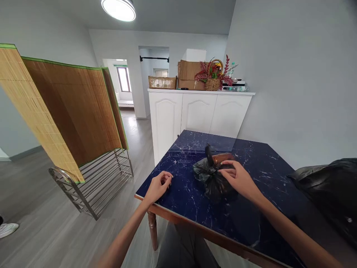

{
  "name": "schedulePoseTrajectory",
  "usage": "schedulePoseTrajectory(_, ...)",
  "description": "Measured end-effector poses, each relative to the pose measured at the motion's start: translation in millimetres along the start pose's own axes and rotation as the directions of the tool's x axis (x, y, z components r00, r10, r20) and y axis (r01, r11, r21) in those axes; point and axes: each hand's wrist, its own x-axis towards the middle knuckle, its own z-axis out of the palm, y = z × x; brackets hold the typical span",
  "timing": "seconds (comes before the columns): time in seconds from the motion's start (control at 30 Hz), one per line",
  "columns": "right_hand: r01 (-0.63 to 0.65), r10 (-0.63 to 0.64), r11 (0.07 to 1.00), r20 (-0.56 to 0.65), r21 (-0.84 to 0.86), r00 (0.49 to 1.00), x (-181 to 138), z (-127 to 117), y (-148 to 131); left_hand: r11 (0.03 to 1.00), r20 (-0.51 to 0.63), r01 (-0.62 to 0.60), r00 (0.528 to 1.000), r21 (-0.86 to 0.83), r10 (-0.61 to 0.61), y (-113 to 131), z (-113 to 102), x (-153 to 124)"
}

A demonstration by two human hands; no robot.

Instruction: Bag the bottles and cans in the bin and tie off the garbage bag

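Note:
On the dark blue marbled table [178, 201] sits a knotted black plastic bag [206, 173], with gathered folds and one handle loop standing up. Something reddish-brown shows at its back right side; I cannot make out what. My right hand [237, 178] reaches in from the right, thumb and fingers pinching the bag close to its knot. Left of the bag and apart from it, my left hand [158, 186] rests by the table's left edge. Its fingers are loosely curled in, with nothing visible in them.
A larger black plastic bag [331, 182] lies at the table's right. Behind stands a white cabinet [198, 111] with cardboard boxes [191, 74] and a flower basket [212, 84]. To the left, a bamboo mat [80, 111] drapes over a metal rack [103, 186]. A person's shoe [8, 230] shows far left.

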Motion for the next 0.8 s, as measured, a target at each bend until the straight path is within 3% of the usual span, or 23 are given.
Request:
schedulePoseTrajectory(0.07, 0.041, -0.042, 0.999, 0.034, 0.026, 0.999, -0.4, -12.4, -9.8, 0.999, -0.005, -0.025, 1.000, 0.028, 0.025, 2.9, 1.9, 1.1)
schedulePoseTrajectory(0.17, 0.135, -0.127, 0.988, 0.106, -0.077, 0.986, 2.7, -18.6, -15.6, 0.992, -0.028, -0.096, 0.995, 0.085, 0.099, 11.5, 13.4, 5.8)
schedulePoseTrajectory(0.3, 0.231, -0.180, 0.945, 0.224, -0.232, 0.958, 5.3, -3.1, -13.7, 0.955, -0.004, -0.243, 0.969, 0.171, 0.247, 31.9, 47.0, 20.7)
schedulePoseTrajectory(0.43, 0.243, -0.170, 0.944, 0.301, -0.225, 0.938, 4.8, 11.1, -11.6, 0.835, 0.065, -0.355, 0.930, 0.420, 0.363, 53.1, 82.2, 43.7)
schedulePoseTrajectory(0.5, 0.234, -0.160, 0.947, 0.308, -0.219, 0.938, 4.4, 12.8, -11.9, 0.801, 0.097, -0.374, 0.923, 0.467, 0.374, 60.3, 93.2, 54.7)
schedulePoseTrajectory(0.67, 0.215, -0.144, 0.957, 0.320, -0.196, 0.936, 0.9, 7.7, -19.1, 0.767, 0.160, -0.413, 0.908, 0.490, 0.387, 69.6, 98.6, 68.4)
schedulePoseTrajectory(0.8, 0.197, -0.140, 0.969, 0.323, -0.152, 0.936, -6.1, -10.1, -28.7, 0.793, 0.078, -0.359, 0.925, 0.491, 0.371, 69.8, 87.2, 67.1)
